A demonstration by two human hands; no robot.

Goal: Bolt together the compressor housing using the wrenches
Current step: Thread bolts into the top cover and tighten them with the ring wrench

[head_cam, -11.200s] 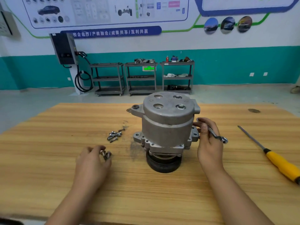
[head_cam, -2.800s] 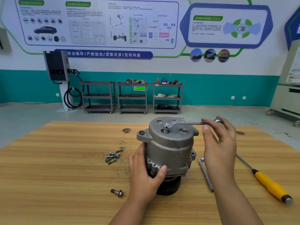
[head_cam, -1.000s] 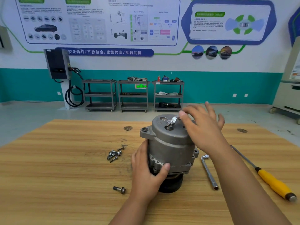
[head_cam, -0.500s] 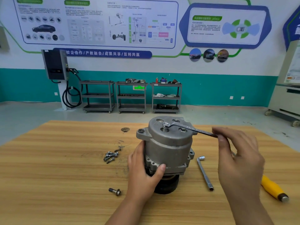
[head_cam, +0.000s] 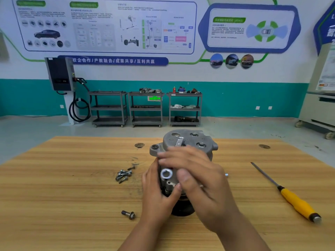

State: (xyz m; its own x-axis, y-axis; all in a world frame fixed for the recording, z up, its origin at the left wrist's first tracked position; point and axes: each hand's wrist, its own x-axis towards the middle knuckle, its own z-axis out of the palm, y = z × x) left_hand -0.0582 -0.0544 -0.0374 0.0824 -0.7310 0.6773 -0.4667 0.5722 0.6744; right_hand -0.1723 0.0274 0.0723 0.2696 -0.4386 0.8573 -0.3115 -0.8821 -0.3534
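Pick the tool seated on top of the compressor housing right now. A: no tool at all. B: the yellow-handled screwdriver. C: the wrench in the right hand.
C: the wrench runs from the right hand up onto the top of the compressor housing, while the screwdriver lies apart on the table.

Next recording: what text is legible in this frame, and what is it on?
"校企合作/产教融合/成果共享/互利共赢": on the blue banner.
"ADAS": heading on the right wall panel; the rest is blurred.
Print on the left poster: too small to read.
The green sign: blurred.
On the compressor housing and wrench: no readable marks.
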